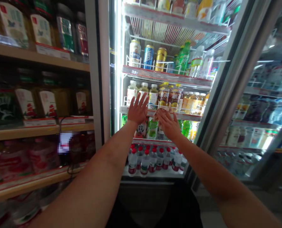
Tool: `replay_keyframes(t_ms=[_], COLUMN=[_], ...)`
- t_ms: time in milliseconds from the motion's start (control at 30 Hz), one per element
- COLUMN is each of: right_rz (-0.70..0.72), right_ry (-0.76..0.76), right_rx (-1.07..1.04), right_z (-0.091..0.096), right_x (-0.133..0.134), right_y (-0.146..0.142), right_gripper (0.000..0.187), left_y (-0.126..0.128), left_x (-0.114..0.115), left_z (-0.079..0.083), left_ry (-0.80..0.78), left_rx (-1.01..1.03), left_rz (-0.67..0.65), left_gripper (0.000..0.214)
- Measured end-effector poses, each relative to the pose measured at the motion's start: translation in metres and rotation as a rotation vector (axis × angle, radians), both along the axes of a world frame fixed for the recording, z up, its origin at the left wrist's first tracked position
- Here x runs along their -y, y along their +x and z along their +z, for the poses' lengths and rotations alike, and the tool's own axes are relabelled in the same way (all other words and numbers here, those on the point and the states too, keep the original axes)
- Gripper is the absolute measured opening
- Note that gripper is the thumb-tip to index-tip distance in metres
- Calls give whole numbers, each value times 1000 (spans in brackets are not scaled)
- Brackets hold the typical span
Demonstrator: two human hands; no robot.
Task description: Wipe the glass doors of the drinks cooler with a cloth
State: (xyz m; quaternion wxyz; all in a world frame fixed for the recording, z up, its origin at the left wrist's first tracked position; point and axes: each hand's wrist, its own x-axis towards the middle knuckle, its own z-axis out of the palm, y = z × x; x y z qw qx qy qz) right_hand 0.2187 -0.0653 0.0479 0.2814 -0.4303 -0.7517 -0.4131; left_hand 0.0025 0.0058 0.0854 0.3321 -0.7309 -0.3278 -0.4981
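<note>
Both arms stretch forward toward a lit drinks fridge. My left hand (138, 110) is open, its fingers spread and pointing up, in front of the small pale bottles (153, 95) on the middle shelf. To its right, my right hand (168, 123) has its fingers stretched out toward the left, near the shelf's front edge (188, 116). I see nothing held in either hand. Whether they touch anything is unclear. Dark-labelled bottles with yellow caps (164, 95) stand above my right hand. Behind and below the hands are a pink-labelled bottle (141, 129) and a green-labelled bottle (152, 128), partly hidden.
Red-capped water bottles (145, 163) fill the fridge bottom. Higher up stand a blue can (148, 57), a gold can (160, 59) and green bottles (184, 57). A metal door frame (235, 82) slants along the right. Wooden shelves (41, 57) with bottles line the left.
</note>
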Motion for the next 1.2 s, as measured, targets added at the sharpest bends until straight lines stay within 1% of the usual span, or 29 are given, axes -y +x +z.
replay_keyframes(t_ms=[67, 133, 200, 267, 333, 400, 467, 533, 567, 700, 767, 867, 933, 1033, 1100, 1200], right_rz=[46, 74, 49, -5, -35, -17, 22, 33, 20, -65, -57, 10, 29, -21, -53, -28], right_ry=[-50, -86, -61, -2, 32, 12, -27, -35, -21, 53, 37, -24, -27, 31, 56, 16], right_rx=[82, 141, 93, -11, -63, -2, 108, 157, 138, -48, -42, 102, 141, 35, -32, 33], right_z=[-4, -2, 4, 9, 8, 2, -2, 0, 3, 12, 10, 4, 4, 9, 7, -6], right_x=[1, 2, 3, 2, 2, 1, 1, 2, 2, 0, -1, 0, 2, 3, 2, 3], right_y=[-3, -3, -3, -3, -4, -5, -4, -3, -3, -9, -11, -9, -7, -6, -6, -2], right_gripper=[59, 59, 57, 56, 56, 56, 57, 58, 58, 58, 58, 59, 59, 57, 55, 54], left_y=[0, 0, 0, 0, 0, 0, 0, 0, 0, 0, 0, 0, 0, 0, 0, 0], left_x=[-1, -2, -3, -3, -4, -4, -5, -5, -5, -5, -6, -7, -7, -6, -6, -7], left_z=[0, -1, -1, -1, -1, -1, -1, -1, -1, -2, -2, -2, -2, -2, -2, -2], left_ry=[11, 16, 8, -2, -6, 1, 15, 33, 41, 51, 51, 55, 61, 62, 54, 54], left_rx=[1, 1, 0, 2, 6, 13, 11, 11, 10, 19, 21, 15, 14, 16, 14, 4], left_rz=[8, 14, 11, -1, -8, -6, 3, 12, 12, -6, -14, -16, -15, -24, -25, -10], left_gripper=[62, 62, 61, 61, 61, 61, 60, 59, 59, 60, 60, 60, 59, 60, 61, 62])
